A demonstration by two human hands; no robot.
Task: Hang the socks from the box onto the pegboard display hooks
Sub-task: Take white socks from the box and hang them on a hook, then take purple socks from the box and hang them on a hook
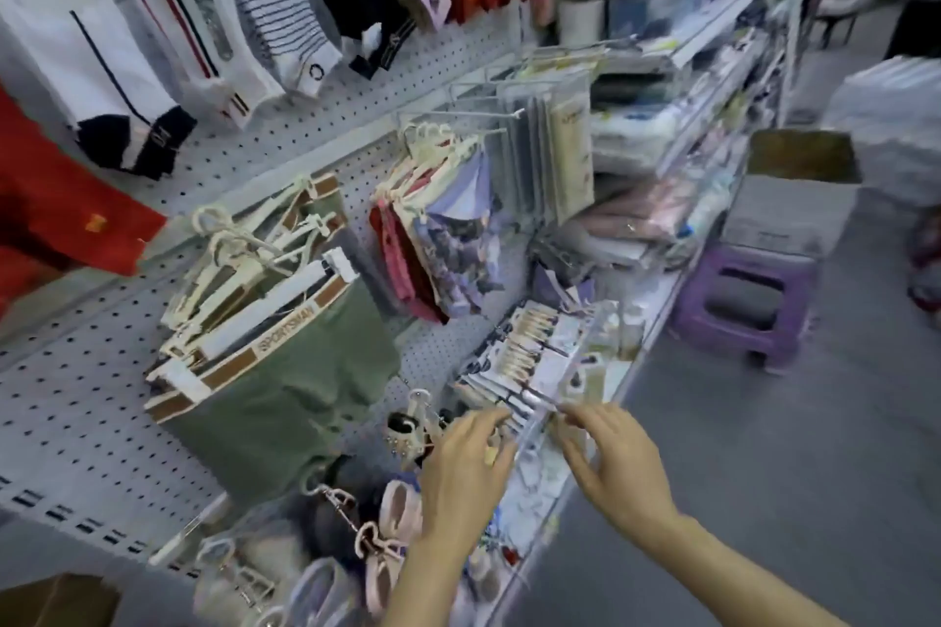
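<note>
Reaching with my left hand (466,468) and right hand (618,456), fingers loosely spread and, as far as the blur shows, gripping nothing, I risk knocking carded sock packs (519,356) off their pegboard hook (529,392), while the cardboard box (802,188) sits well apart.

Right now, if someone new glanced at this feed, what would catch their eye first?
Probably the two hands low in the middle: left hand and right hand reach toward packets on a hook. Next, the green underwear on cream hangers at centre left of the pegboard, and the socks hanging along the top. A purple stool stands on the floor at right.
</note>
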